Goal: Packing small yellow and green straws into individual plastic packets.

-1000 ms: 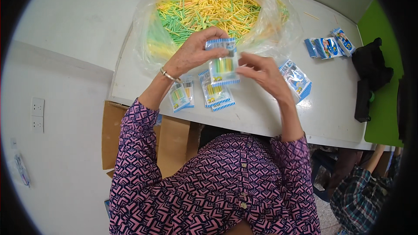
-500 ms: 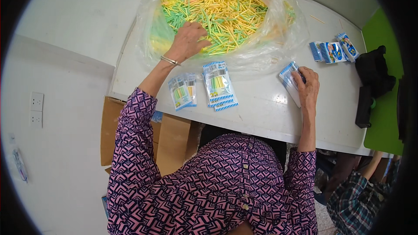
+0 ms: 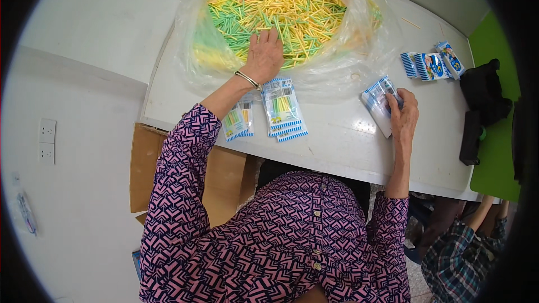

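A clear plastic bag [image 3: 359,59] full of thin yellow, green and orange sticks [image 3: 286,8] lies open at the far side of the table. My left hand [image 3: 266,59], with a bangle at its wrist, reaches over the bag's near edge. Its fingers are slightly apart and touch the sticks; no held stick can be made out. At the right, my right hand [image 3: 405,113] grips the edge of a blue and white packet [image 3: 382,101] resting on the table, thumb on top. Nearer me lie a stack of clear-fronted stick packets [image 3: 282,104] and a smaller pile of packets [image 3: 236,123], partly covered by my left forearm.
Several blue and white packets [image 3: 432,66] lie at the right, beside a black holder [image 3: 485,92] and a green board [image 3: 494,163]. A loose stick [image 3: 410,23] is on the table [image 3: 337,146]. Below the left edge stands a cardboard box [image 3: 222,182]. Another person's checked sleeve [image 3: 457,258] shows at lower right.
My left hand has moved right and slightly down across the sticks, its forearm now covering part of the smaller packet pile. My right hand has shifted slightly, still on the packet.
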